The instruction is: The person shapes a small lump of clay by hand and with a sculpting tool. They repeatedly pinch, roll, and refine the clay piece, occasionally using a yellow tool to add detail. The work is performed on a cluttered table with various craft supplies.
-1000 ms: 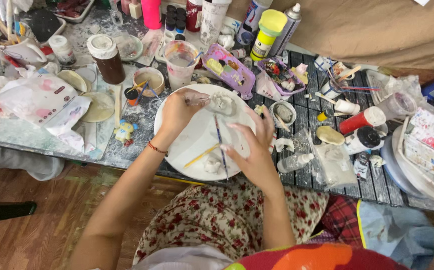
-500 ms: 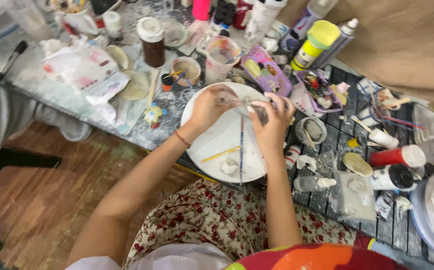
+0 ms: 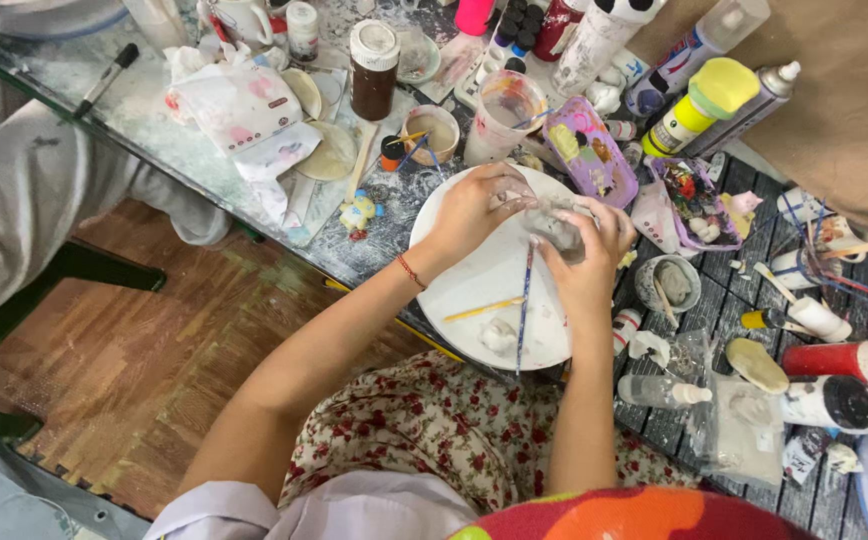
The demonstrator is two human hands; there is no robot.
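While both hands now meet over the white plate [image 3: 474, 290], left hand [image 3: 474, 205] and right hand [image 3: 584, 245] pinch a small grey figure [image 3: 557, 225], paintbrush [image 3: 524, 305] trailing below.

Below and to the left of the hands lies a wooden floor [image 3: 144, 340] of reddish-brown boards, worn pale in streaks. A dark green frame [image 3: 64, 270] crosses it at the left edge. The worktop [image 3: 104, 110] runs diagonally from the upper left, its surface glass-like with a green edge, smeared white and grey. To the right of the hands it gives way to dark grey slats [image 3: 724, 300]. Above and to the right hangs a plain tan cloth [image 3: 844, 110]. A grey mat [image 3: 14, 490] shows at the lower left corner. Light is even and soft.
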